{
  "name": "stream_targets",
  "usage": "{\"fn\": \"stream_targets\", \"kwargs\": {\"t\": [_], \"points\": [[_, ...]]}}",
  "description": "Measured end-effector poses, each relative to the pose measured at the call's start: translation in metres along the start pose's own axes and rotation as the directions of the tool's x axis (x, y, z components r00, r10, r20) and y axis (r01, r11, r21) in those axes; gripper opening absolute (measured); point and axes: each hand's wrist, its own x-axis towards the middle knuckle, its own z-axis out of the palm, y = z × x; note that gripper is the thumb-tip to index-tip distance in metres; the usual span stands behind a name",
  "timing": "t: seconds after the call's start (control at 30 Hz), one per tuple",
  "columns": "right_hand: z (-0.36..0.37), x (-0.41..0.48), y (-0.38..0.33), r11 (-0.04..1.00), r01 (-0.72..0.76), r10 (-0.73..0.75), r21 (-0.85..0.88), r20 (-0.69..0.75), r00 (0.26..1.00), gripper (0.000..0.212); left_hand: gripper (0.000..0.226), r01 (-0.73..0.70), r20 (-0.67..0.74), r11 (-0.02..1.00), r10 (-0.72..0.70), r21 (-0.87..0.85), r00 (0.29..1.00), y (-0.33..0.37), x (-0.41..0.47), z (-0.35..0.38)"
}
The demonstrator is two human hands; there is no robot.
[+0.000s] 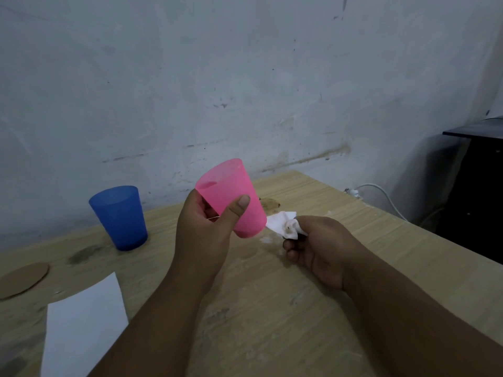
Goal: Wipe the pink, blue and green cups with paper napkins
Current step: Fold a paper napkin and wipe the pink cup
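Observation:
My left hand (202,229) holds the pink cup (231,191) above the table, tilted with its mouth up and to the left and its base down and to the right; the thumb lies across its side. My right hand (318,248) is closed on a crumpled white paper napkin (283,227), just right of the cup's base and close to touching it. The blue cup (118,217) stands upright on the table at the left, apart from both hands. No green cup is in view.
The wooden table (353,268) has stains and scuffs. A white sheet of paper (79,330) lies at the front left, a round brown coaster (21,278) at the left edge. A dark cabinet (476,191) and a white cable (381,194) are at the right.

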Motion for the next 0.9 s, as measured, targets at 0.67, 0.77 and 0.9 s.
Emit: {"fn": "stream_targets", "kwargs": {"t": [0.67, 0.77, 0.9], "points": [[0.027, -0.005, 0.017, 0.974, 0.035, -0.029, 0.223, -0.03, 0.999, 0.013, 0.054, -0.044, -0.093, 0.99, 0.056, 0.13, 0.994, -0.005, -0.004, 0.012], [0.031, -0.006, 0.021, 0.994, 0.063, -0.061, 0.09, -0.03, 0.998, 0.019, 0.051, -0.042, -0.127, 0.989, 0.06, 0.143, 0.99, -0.004, -0.002, 0.009], [0.03, -0.006, 0.019, 0.991, 0.023, -0.021, 0.134, -0.013, 1.0, 0.019, 0.05, -0.019, -0.11, 0.995, 0.029, 0.097, 0.993, -0.003, -0.001, 0.008]]}}
